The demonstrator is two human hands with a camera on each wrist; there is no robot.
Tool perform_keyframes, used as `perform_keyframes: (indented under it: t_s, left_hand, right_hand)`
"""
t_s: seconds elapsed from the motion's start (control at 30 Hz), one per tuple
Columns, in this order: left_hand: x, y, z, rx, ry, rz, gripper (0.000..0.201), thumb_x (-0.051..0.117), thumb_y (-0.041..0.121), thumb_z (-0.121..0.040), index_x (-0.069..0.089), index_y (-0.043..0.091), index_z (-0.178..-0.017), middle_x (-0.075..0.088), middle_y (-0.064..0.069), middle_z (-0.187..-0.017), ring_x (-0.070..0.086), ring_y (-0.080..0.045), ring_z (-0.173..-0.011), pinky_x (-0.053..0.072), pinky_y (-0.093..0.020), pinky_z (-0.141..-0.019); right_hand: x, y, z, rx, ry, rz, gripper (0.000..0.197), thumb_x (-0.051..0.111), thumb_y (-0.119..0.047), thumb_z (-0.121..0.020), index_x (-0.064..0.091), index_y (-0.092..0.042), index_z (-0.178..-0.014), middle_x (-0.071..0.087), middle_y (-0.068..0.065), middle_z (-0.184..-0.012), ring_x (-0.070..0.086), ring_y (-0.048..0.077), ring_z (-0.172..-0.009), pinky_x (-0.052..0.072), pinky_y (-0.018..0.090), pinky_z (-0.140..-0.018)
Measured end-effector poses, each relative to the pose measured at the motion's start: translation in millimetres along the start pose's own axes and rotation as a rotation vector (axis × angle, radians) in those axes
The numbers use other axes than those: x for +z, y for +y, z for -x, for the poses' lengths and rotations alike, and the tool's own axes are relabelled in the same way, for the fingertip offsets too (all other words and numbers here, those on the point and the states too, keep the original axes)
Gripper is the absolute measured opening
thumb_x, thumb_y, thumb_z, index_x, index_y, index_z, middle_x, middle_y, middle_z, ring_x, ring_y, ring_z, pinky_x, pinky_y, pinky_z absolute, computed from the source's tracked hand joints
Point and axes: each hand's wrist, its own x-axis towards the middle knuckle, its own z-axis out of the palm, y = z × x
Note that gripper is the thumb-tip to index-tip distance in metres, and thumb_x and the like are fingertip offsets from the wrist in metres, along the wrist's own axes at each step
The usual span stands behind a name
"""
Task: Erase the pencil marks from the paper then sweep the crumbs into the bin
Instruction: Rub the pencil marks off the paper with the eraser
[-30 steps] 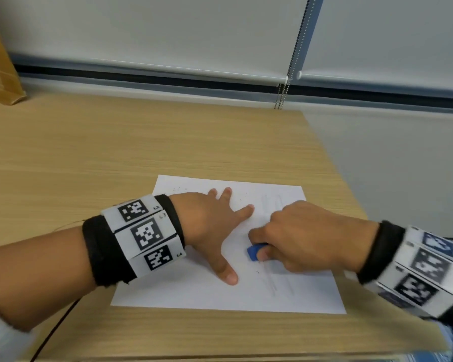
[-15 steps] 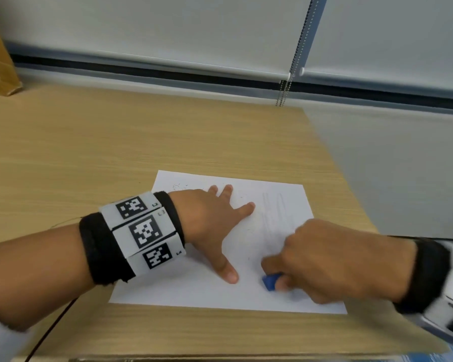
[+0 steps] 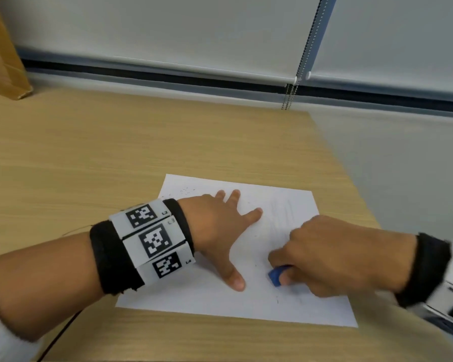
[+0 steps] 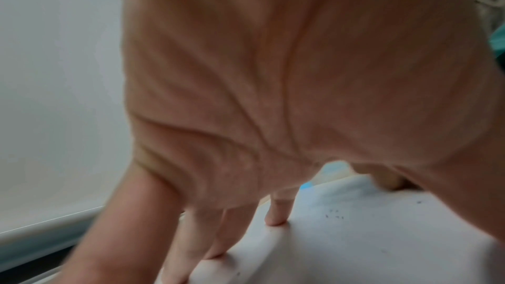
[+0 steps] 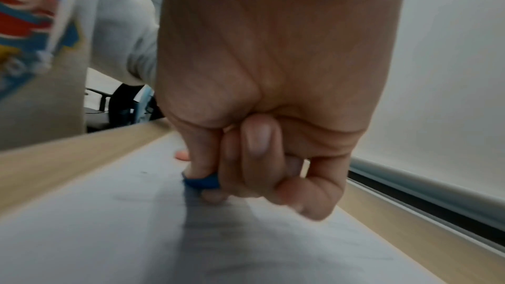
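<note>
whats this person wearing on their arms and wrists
Both hands are bare. The left wrist carries a wide black fabric band topped with white blocks printed with black square codes. The right wrist has a similar black band with blurred white coded blocks. A thin dark cable runs under the left forearm.

A: The paper is pinned flat on the wooden table by the left hand, fingers spread, thumb stretched toward the near edge.

B: And the blue eraser is pinched in the right hand, pressed down onto the sheet just beside that thumb.

A: Faint pencil marks are seen beyond the right hand, dark crumbs scattered near the far left corner.

B: Marker bands are worn on both wrists.
</note>
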Motion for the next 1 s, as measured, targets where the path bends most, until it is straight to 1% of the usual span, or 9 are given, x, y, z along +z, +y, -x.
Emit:
perform_keyframes:
  t_s: [0.13, 0.33, 0.4, 0.47, 0.57, 0.67, 0.73, 0.9, 1.0]
  left_hand:
    - [0, -1, -1, 0.005, 0.013, -0.005, 0.133, 0.071, 0.076, -0.060, -0.021, 0.039, -0.149, -0.024, -0.011, -0.159, -0.009, -0.034, -0.148, 0.024, -0.048, -0.113]
    - [1, -1, -1, -0.004, 0.006, 0.008, 0.134, 0.071, 0.075, -0.061, -0.023, 0.037, -0.149, -0.026, -0.011, -0.158, -0.010, -0.035, -0.148, 0.022, -0.047, -0.114]
    - [2, -1, -1, -0.003, 0.013, -0.001, 0.136, 0.070, 0.076, -0.060, -0.023, 0.034, -0.150, -0.025, -0.011, -0.159, -0.008, -0.035, -0.148, 0.022, -0.046, -0.114]
    - [2, -2, 0, -0.009, 0.020, -0.012, 0.138, 0.069, 0.078, -0.060, -0.023, 0.028, -0.150, -0.024, -0.009, -0.159, -0.007, -0.033, -0.149, 0.022, -0.045, -0.115]
    - [1, -1, 1, -0.021, 0.004, -0.014, 0.140, 0.069, 0.078, -0.061, -0.023, 0.022, -0.150, -0.025, -0.008, -0.159, -0.009, -0.031, -0.149, 0.020, -0.044, -0.115]
    - [-2, 0, 0, -0.021, -0.020, -0.022, 0.141, 0.069, 0.076, -0.062, -0.025, 0.019, -0.150, -0.027, -0.010, -0.158, -0.011, -0.032, -0.148, 0.020, -0.044, -0.115]
    - [-2, 1, -1, -0.021, -0.032, -0.022, 0.141, 0.069, 0.076, -0.062, -0.026, 0.018, -0.149, -0.029, -0.011, -0.157, -0.011, -0.032, -0.148, 0.020, -0.045, -0.116]
    - [-4, 3, 0, -0.041, -0.066, -0.023, 0.141, 0.070, 0.074, -0.064, -0.028, 0.019, -0.149, -0.030, -0.008, -0.157, -0.012, -0.029, -0.149, 0.019, -0.045, -0.116]
    - [-5, 2, 1, -0.041, -0.067, -0.010, 0.141, 0.070, 0.074, -0.064, -0.028, 0.020, -0.148, -0.031, -0.007, -0.156, -0.013, -0.027, -0.148, 0.018, -0.044, -0.117]
  right_hand:
    - [-1, 17, -23, 0.120, 0.149, -0.002, 0.020, 0.037, -0.040, -0.098, 0.050, -0.025, -0.094, 0.033, -0.008, -0.061, 0.044, 0.023, -0.065, 0.043, 0.035, -0.066]
    - [2, -1, -4, -0.037, -0.013, 0.011, 0.016, 0.039, -0.038, -0.097, 0.049, -0.026, -0.096, 0.034, -0.007, -0.061, 0.034, 0.013, -0.051, 0.027, 0.029, -0.050]
    - [-5, 5, -18, 0.012, 0.045, 0.038, 0.020, 0.038, -0.041, -0.098, 0.051, -0.026, -0.094, 0.033, -0.008, -0.061, 0.032, 0.011, -0.051, 0.029, 0.031, -0.055]
    - [-8, 15, -34, 0.087, 0.132, 0.046, 0.022, 0.038, -0.042, -0.098, 0.053, -0.025, -0.097, 0.033, -0.009, -0.061, 0.038, 0.016, -0.058, 0.031, 0.031, -0.061]
    - [-4, 18, -35, 0.101, 0.181, 0.029, 0.020, 0.039, -0.040, -0.098, 0.053, -0.026, -0.097, 0.034, -0.010, -0.061, 0.044, 0.020, -0.064, 0.030, 0.031, -0.060]
    - [5, 0, -4, -0.002, 0.026, -0.009, 0.014, 0.039, -0.039, -0.097, 0.047, -0.028, -0.096, 0.033, -0.008, -0.061, 0.036, 0.015, -0.053, 0.027, 0.032, -0.054]
    - [8, -10, 12, -0.043, -0.046, -0.025, 0.013, 0.039, -0.040, -0.097, 0.045, -0.028, -0.094, 0.033, -0.006, -0.059, 0.032, 0.013, -0.049, 0.026, 0.027, -0.048]
    - [2, 3, -6, 0.109, 0.085, 0.018, 0.018, 0.037, -0.038, -0.099, 0.041, -0.024, -0.087, 0.034, -0.007, -0.059, 0.031, 0.012, -0.049, 0.032, 0.033, -0.058]
    - [7, 8, -5, 0.120, 0.097, -0.009, 0.018, 0.038, -0.036, -0.098, 0.046, -0.022, -0.090, 0.035, -0.006, -0.060, 0.033, 0.012, -0.049, 0.031, 0.031, -0.054]
